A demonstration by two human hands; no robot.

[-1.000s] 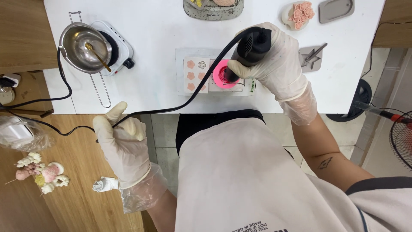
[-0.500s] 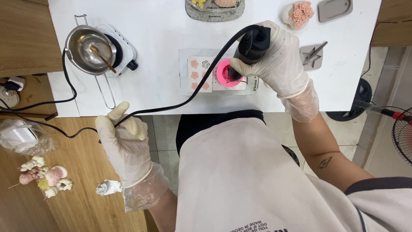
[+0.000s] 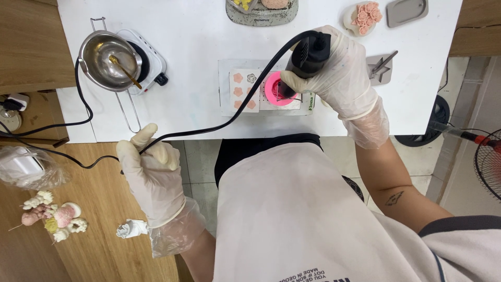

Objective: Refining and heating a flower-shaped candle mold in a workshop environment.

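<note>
My right hand, in a thin white glove, grips a black corded tool whose nose points down into a round pink mould. The mould rests on a pale mat beside a sheet of small peach flower shapes. My left hand, also gloved, hangs below the table's front edge and pinches the tool's black cable between thumb and fingers. The cable runs on to the left, off the table.
A steel pot with a gold spoon sits on a white hotplate at the left of the white table. Trays and a pink flower piece line the far edge. Small flower pieces lie on the wooden floor; a fan stands right.
Both hands keep their holds on the tool and the cable. The view has drifted slightly, and the left hand sits a little lower and further right.
</note>
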